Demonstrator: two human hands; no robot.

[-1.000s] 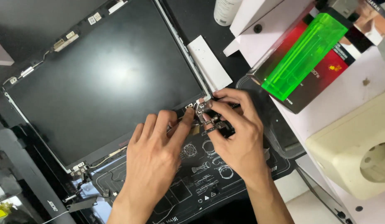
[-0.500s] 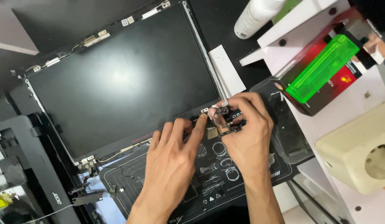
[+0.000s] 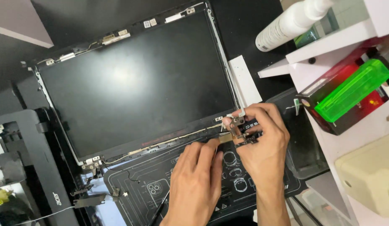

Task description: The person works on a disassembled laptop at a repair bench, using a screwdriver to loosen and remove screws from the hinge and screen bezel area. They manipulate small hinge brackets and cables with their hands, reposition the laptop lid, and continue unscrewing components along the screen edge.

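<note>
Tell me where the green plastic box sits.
Head view, far right: the green plastic box lies on a red and black box on the white shelf.
</note>
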